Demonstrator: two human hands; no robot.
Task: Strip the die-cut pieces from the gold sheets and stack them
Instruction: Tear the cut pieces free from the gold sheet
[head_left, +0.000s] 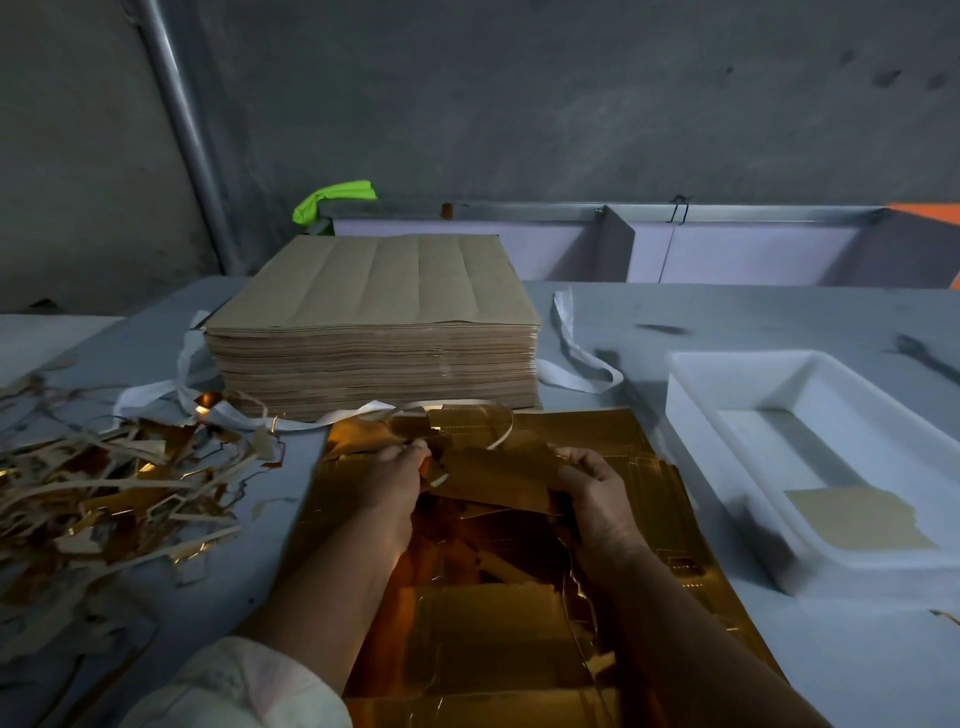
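Print-finishing workshop: bare concrete wall (571, 93), tall brown sheet stack (379, 322), trim scrap heap (104, 493) on worktable (727, 317).

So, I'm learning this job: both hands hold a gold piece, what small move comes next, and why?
Probably carry the die-cut piece, pinched by the left hand and right hand above the gold sheets, rightward into the white tray, onto the tan piece lying there; it looks lifted clear.

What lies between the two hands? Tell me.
Head view: a gold die-cut piece spans from the left hand to the right hand, gripped by both.
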